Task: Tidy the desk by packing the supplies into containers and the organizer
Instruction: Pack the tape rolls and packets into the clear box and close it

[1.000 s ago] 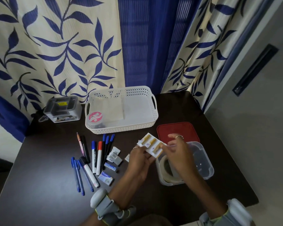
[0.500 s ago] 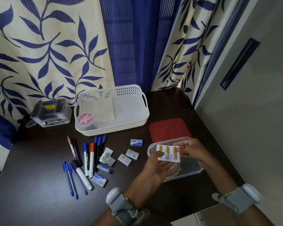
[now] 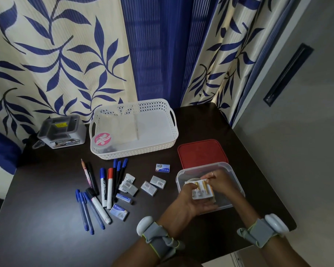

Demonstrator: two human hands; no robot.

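You're packing the blister card into the clear tub

Left hand cradles it, right hand pinches its 2 o'clock corner; next, lower and let go.

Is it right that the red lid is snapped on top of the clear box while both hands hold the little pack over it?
Not quite. The head view shows the red lid lying flat on the desk behind the open clear box. Both hands, left and right, do hold the pack.

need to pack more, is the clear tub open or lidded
Open: the clear tub has no lid on; its red lid lies flat on the desk behind it.
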